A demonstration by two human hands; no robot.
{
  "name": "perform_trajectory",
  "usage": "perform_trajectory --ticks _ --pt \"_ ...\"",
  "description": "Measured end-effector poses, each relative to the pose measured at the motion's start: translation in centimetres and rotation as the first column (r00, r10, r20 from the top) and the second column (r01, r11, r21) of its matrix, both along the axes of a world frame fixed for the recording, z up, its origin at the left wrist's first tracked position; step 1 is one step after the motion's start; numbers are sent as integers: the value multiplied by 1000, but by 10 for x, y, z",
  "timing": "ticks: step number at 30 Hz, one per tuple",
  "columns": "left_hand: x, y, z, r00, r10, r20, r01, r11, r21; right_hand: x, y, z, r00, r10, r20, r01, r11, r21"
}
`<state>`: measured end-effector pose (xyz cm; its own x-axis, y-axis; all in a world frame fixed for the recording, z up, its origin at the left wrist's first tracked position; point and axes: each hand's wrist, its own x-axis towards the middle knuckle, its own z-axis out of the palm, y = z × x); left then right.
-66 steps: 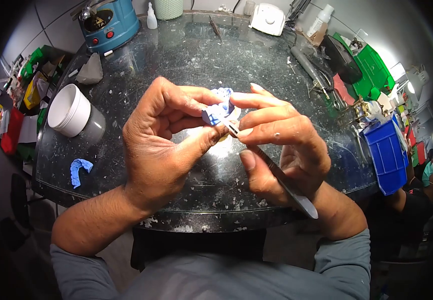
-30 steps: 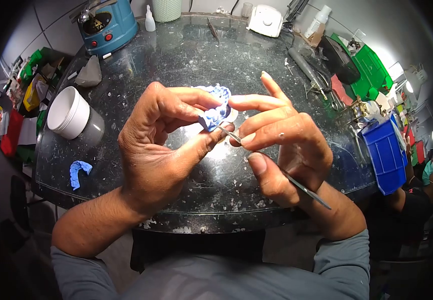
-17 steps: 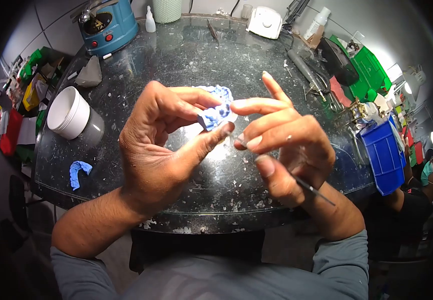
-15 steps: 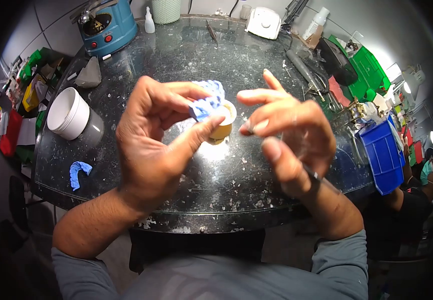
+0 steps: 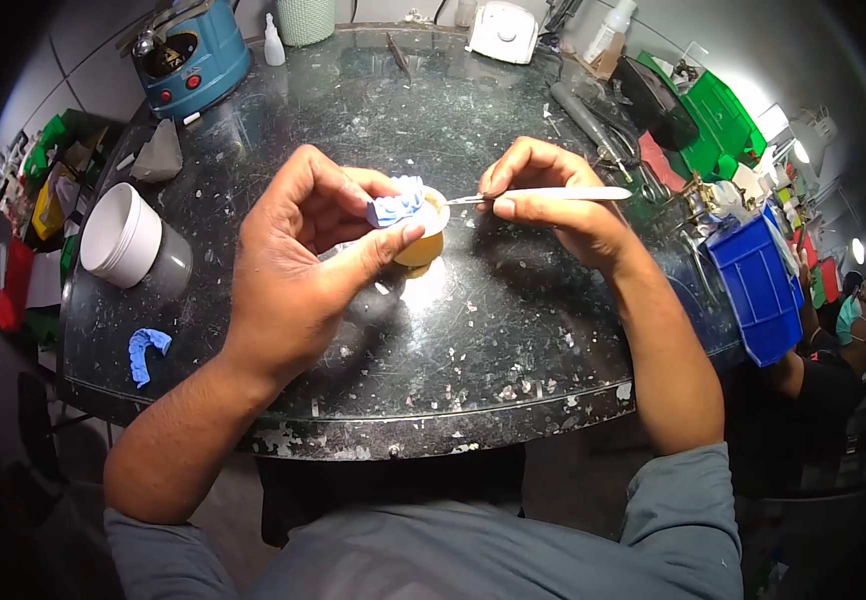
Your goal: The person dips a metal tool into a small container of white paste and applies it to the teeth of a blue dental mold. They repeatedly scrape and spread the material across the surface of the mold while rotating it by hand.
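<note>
Blue and lumpy, the small impression piece (image 5: pixel 396 207) sits pinched between the thumb and curled fingers of the left hand (image 5: pixel 298 265), held up just above the middle of the dark speckled table (image 5: pixel 353 120). Its surface looks ridged and uneven, pale blue with whiter patches along the top, and part of it is hidden behind the thumb. Just beside it, touching or nearly touching its right edge, is a small yellowish cup (image 5: pixel 423 235) with a pale rim, standing on the table. The right hand (image 5: pixel 553 200) is closed on a slim metal spatula (image 5: pixel 538 195), held almost level, with its narrow tip reaching into the mouth of the cup. To do this well, I judge that the tip should go in shallowly and steadily, so that only a little material comes up on it, while the left hand keeps the blue piece close and turned so its working face stays in sight. The two hands are near each other but not touching. Further out, a white jar (image 5: pixel 118 235) stands at the left, a second blue piece (image 5: pixel 145 350) lies near the table's front left edge, a teal machine (image 5: pixel 183 55) sits at the back, and a blue bin (image 5: pixel 753 285) stands at the right.
</note>
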<state>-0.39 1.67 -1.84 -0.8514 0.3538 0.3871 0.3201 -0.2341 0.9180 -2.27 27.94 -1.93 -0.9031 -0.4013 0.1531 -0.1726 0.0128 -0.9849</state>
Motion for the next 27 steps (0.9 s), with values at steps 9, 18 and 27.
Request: perform_trajectory --ticks 9,18,27 --pt "-2 1 -3 999 -15 37 14 999 45 -4 6 -2 1000 -5 9 6 992 -123" --pt "-1 1 -4 999 -6 41 4 999 52 -8 10 -2 968 59 245 -2 974 -227" --pt "7 2 -1 998 13 -66 -5 994 113 40 -53 12 787 -113 -606 105 993 -50"
